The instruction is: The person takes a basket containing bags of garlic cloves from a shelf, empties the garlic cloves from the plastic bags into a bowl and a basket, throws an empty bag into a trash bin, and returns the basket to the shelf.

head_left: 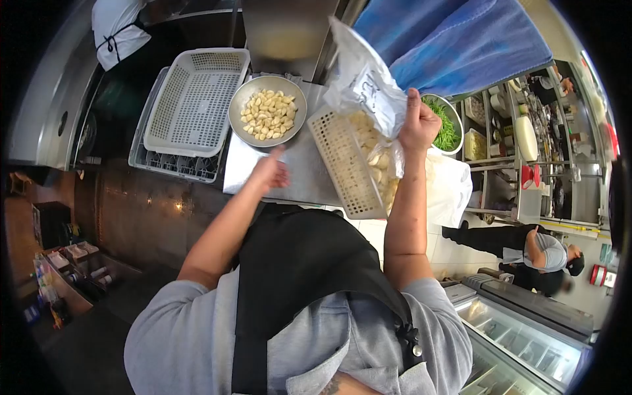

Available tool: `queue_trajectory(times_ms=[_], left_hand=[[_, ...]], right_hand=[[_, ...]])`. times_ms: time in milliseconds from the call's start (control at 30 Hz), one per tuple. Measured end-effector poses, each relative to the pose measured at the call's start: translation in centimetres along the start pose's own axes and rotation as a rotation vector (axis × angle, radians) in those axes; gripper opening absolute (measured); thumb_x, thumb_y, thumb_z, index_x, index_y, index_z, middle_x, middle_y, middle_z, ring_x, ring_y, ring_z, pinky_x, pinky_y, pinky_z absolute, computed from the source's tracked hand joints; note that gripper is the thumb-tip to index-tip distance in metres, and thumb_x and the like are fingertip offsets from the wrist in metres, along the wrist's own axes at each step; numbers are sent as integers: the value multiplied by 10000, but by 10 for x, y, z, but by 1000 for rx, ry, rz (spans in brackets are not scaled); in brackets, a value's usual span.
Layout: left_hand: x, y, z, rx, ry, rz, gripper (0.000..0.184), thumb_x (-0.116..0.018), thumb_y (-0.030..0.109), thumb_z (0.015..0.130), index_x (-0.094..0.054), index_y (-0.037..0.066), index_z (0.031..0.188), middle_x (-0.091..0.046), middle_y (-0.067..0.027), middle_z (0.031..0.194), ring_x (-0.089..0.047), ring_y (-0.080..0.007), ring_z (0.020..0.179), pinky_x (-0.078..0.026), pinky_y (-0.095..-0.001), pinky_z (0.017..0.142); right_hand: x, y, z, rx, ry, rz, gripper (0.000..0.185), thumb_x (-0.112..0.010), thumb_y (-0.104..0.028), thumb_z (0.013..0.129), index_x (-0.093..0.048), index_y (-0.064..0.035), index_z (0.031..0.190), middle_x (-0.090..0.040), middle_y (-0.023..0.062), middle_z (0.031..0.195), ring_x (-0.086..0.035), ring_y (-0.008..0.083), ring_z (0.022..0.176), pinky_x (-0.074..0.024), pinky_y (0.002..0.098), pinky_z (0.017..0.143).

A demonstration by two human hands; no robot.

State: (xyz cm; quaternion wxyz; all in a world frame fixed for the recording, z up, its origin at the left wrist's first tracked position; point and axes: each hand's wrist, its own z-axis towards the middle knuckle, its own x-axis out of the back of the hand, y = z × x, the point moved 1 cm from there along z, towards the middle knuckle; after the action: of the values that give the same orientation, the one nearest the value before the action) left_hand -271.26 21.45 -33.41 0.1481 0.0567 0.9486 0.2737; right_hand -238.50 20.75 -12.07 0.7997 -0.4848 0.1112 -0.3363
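Observation:
My right hand point(420, 122) is closed on the edge of a white plastic bag point(368, 85) with dark handwriting, raised over a perforated cream basket point(347, 168). Pale pieces point(378, 158) lie in the basket, partly under clear plastic. My left hand point(270, 172) hovers just below a round metal bowl point(235, 122) of peeled garlic cloves point(268, 113). Its fingers are partly curled and blurred, and whether they hold anything is unclear. Both bowl and basket rest on a metal counter point(299, 172).
Stacked plastic crates point(153, 125) stand left of the bowl. A bowl of green pieces point(447, 125) is at the right, below a blue cloth point(474, 46). One person point(122, 29) stands at the upper left, another point(546, 250) farther right, near a glass-topped freezer point(520, 329).

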Motion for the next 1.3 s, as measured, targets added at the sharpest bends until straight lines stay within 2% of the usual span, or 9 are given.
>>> queue_trajectory(times_ms=[133, 367, 500, 700, 967, 1067, 1133, 1233, 1300], left_hand=[[-131, 18, -84, -417, -170, 86, 1191, -733, 645, 835, -112, -116, 1509, -377, -297, 1444, -481, -360, 1299, -479, -449, 1021], [-173, 10, -49, -674, 42, 253, 1505, -865, 581, 723, 189, -168, 1494, -172, -358, 1571, -285, -404, 1460, -275, -419, 1211], [-175, 17, -44, -676, 84, 279, 1462, -856, 536, 754, 185, -178, 1491, -201, -345, 1566, -276, -393, 1470, -278, -395, 1210], [-144, 12, -6, -676, -199, 10, 1228, -756, 444, 855, 80, -117, 1558, -349, -236, 1546, -361, -272, 1435, -328, -364, 1169], [-141, -29, 100, -611, -317, -221, 935, -558, 442, 967, -70, -27, 1613, -234, -191, 1651, -288, -271, 1499, -241, -357, 1211], [-154, -7, 56, -592, -237, -120, 728, -509, 364, 1009, -258, 0, 1587, -379, -145, 1587, -384, -233, 1438, -291, -337, 1179], [-158, -8, 70, -687, -278, -65, 645, -513, 375, 1030, -395, -19, 1527, -500, -143, 1503, -460, -223, 1385, -340, -337, 1150], [-154, -9, 88, -746, -126, 177, 630, -499, 398, 1051, -427, -43, 1495, -516, -179, 1484, -485, -255, 1365, -352, -353, 1145], [-156, -8, 86, -836, 97, 327, 609, -483, 411, 1059, -458, -33, 1474, -532, -190, 1462, -505, -267, 1343, -362, -352, 1137]], right_hand=[[-3, -16, -5, -10, -50, -10, 473, -706, -179, 988, -593, 30, 579, -447, -77, 541, -334, 26, 546, -259, 252, 491], [5, -34, -7, 36, -89, 67, 488, -690, -170, 1000, -535, 7, 572, -422, -90, 562, -318, 22, 555, -234, 249, 484], [15, -38, -3, 33, -100, 147, 511, -691, -186, 1001, -530, -9, 549, -405, -97, 560, -305, 24, 547, -221, 250, 484], [36, -53, 19, 108, 36, 247, 575, -681, -197, 1009, -465, -72, 491, -400, -103, 547, -277, 18, 540, -171, 256, 495], [55, -97, 47, 95, 179, 230, 706, -706, -382, 983, -300, -143, 458, -302, -109, 501, -208, 39, 531, -121, 294, 528], [69, -118, 61, 73, 233, 215, 565, -667, -438, 994, -591, -34, 606, -551, -17, 622, -437, 74, 568, -336, 269, 534], [74, -140, 62, 17, 243, 220, 599, -653, -470, 989, -718, 126, 1001, -730, 152, 947, -681, 184, 802, -564, 323, 735], [79, -155, 70, -38, 341, 187, 715, -651, -519, 971, -643, 174, 1150, -693, 214, 1125, -693, 271, 955, -583, 403, 857], [68, -170, 67, 34, 482, 83, 699, -710, -529, 930, -693, 157, 1063, -709, 190, 1040, -664, 201, 875, -554, 341, 813]])
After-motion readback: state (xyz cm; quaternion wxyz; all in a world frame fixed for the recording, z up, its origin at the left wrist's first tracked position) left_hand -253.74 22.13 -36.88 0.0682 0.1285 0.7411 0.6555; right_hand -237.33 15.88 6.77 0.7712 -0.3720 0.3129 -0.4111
